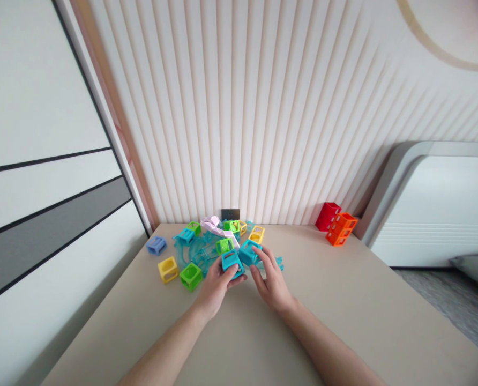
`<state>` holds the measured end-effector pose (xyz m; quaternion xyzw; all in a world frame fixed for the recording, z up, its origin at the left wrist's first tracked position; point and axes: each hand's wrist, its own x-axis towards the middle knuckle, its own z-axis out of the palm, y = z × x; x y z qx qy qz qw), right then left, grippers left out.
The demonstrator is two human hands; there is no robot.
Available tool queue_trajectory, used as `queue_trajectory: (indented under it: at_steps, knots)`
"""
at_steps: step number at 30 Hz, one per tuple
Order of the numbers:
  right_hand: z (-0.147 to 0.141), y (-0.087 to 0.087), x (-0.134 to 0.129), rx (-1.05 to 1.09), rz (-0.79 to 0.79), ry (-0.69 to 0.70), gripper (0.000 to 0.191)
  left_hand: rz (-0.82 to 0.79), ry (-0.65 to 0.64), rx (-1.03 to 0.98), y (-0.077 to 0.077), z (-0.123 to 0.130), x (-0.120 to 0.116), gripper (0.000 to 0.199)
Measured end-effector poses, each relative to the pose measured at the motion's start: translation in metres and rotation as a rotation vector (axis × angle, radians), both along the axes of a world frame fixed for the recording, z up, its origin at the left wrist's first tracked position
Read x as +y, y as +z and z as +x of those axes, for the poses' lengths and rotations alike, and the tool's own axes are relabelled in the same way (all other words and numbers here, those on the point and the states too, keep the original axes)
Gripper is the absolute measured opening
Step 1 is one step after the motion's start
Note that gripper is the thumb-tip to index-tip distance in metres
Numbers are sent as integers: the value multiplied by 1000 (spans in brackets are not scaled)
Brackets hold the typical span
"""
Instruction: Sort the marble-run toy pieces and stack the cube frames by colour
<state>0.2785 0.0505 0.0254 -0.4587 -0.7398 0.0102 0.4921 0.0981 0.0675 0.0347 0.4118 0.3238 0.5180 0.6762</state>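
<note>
My left hand [217,284] is closed around a teal block [231,262], with the thumb on its near face. Just to the right, my right hand [271,279] grips a second teal block [249,252] between thumb and fingers. The two blocks are side by side at nearly the same height; whether they touch I cannot tell. Behind them lie a small green block [224,246] and translucent teal pieces [201,252]. A larger green block [191,276] rests left of my left hand, beside a yellow block [168,269].
A blue block [156,245] lies near the left edge of the table [327,300]. Lilac pieces [223,230] and another yellow block [256,235] are at the back. Red blocks [328,216] and stacked orange blocks [341,229] stand at the back right, by the ribbed wall.
</note>
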Motion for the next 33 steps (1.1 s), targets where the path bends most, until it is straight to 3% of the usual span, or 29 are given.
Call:
queue_trajectory:
  at_steps: [8, 16, 33]
  knots:
    - [-2, -1, 1, 36, 82, 33, 57, -59, -13, 76, 7, -1, -3, 62]
    - [-1, -12, 4, 27, 119, 11, 54, -100, -49, 40, 11, 1, -4, 75]
    - [2, -1, 2, 34, 129, 117, 48, -95, -54, -22, 7, 0, -2, 57]
